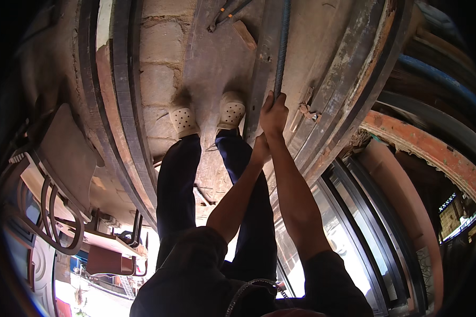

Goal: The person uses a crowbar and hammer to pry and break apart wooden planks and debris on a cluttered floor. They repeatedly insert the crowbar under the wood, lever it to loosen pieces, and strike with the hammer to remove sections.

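Right hand (274, 115): fingers wrapped round rebar (283, 47)
Left hand (261, 148): by right wrist; can't tell finger state
Clogs (231, 112): 2, beige

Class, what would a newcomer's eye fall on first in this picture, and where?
Probably the pale, holed clogs, just above the middle of the picture. Then the ribbed bar, running from the top edge down into the closed right hand, with the left hand just below.

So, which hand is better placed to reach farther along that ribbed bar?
Probably the right hand: it grips the ribbed bar farther forward, with the left hand close behind.
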### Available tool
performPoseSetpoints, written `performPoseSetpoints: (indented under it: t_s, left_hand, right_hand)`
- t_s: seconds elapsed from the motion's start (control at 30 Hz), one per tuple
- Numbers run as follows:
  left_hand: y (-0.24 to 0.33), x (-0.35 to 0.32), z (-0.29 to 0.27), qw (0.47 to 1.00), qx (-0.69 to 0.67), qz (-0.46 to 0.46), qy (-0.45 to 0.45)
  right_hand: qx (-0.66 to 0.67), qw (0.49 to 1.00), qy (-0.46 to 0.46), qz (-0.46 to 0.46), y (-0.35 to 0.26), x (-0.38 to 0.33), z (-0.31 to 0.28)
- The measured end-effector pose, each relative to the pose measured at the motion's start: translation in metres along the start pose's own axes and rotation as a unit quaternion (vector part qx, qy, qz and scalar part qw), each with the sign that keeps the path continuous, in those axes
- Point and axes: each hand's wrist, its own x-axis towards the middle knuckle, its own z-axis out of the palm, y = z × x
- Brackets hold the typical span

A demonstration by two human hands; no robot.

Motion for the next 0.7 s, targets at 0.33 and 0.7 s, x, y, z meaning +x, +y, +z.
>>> performPoseSetpoints:
  t_s: [0.33,0.7]
  left_hand:
    - [-0.034,0.033,-0.010,0.996,0.043,0.071,-0.013]
    - [-0.037,0.035,-0.004,0.999,0.052,0.017,0.006]
  right_hand:
    - [-0.014,0.996,0.080,-0.044,0.023,0.016,0.039]
    - [0.156,0.987,0.023,0.005,0.047,0.026,0.040]
